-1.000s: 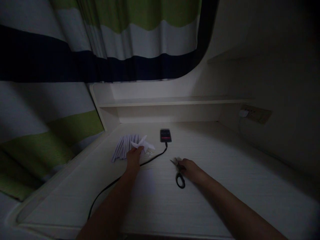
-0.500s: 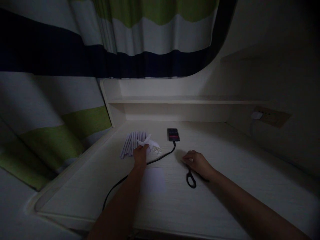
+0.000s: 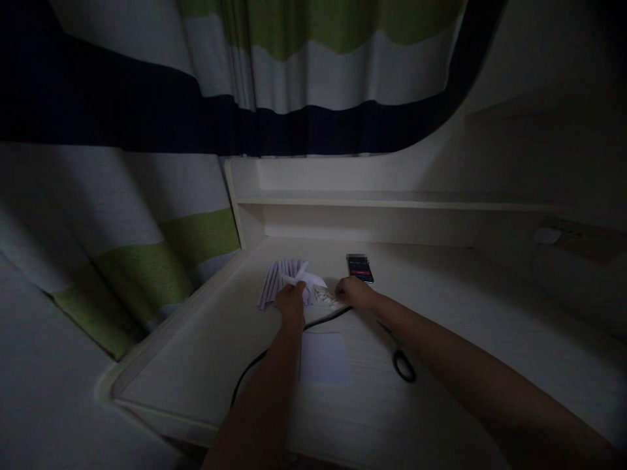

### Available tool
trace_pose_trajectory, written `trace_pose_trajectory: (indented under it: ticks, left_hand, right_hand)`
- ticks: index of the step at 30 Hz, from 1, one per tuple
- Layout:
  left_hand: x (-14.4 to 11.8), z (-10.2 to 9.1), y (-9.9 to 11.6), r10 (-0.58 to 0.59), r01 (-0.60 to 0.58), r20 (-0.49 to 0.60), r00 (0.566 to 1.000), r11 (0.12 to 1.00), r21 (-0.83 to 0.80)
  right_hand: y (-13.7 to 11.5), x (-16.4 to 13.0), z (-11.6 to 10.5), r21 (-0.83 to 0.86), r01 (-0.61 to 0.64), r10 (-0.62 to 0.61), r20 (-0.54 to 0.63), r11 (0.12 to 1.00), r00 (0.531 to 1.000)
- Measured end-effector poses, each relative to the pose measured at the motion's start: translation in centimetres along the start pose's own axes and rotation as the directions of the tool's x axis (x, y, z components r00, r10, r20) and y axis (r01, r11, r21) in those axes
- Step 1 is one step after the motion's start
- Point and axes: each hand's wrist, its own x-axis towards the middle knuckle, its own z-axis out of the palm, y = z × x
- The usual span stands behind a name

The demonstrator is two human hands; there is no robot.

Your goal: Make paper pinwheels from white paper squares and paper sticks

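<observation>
The desk (image 3: 441,418) lies bare along its right half and near edge, so a hand can pass freely there. Toward the back left things crowd together: paper strips (image 3: 279,281), folded paper (image 3: 306,287) and small scraps (image 3: 326,297), with the phone (image 3: 360,267) just beside them. A cable (image 3: 274,346) crosses the middle, a white sheet (image 3: 326,358) lies near it, and scissors (image 3: 401,359) sit right of that. A shelf (image 3: 392,201) hangs low over the back; a curtain (image 3: 147,196) closes the left.

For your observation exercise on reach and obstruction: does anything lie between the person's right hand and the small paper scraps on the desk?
Nothing visible does. The right hand is already at the paper scraps, beside the folded paper in the left hand. The black cable runs just in front of them; the scissors lie under the right forearm.
</observation>
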Motion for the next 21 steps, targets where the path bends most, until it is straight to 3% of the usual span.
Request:
trace_pose_trajectory:
  ticks: [5, 10, 16, 21]
  left_hand:
    - [-0.6, 0.5, 0.5, -0.001, 0.001, 0.002, 1.0, 1.0, 0.001]
    - [-0.6, 0.5, 0.4, 0.017, -0.018, 0.018, 1.0, 1.0, 0.021]
    - [-0.3, 0.7, -0.2, 0.022, -0.024, 0.035, 0.999, 0.999, 0.046]
    - [-0.5, 0.8, -0.3, 0.017, -0.021, 0.068, 0.998, 0.998, 0.054]
  right_hand:
    - [1.0, 0.5, 0.2, -0.006, 0.067, -0.066, 0.096, 0.998, 0.993]
    - [0.5, 0.8, 1.1, -0.019, 0.082, -0.08, 0.111, 0.996, 0.991]
    - [0.6, 1.0, 1.7, 0.073, 0.056, -0.061, 0.056, 0.996, 0.997]
    - [1.7, 0.5, 0.6, 0.294, 0.027, -0.006, -0.071, 0.956, 0.997]
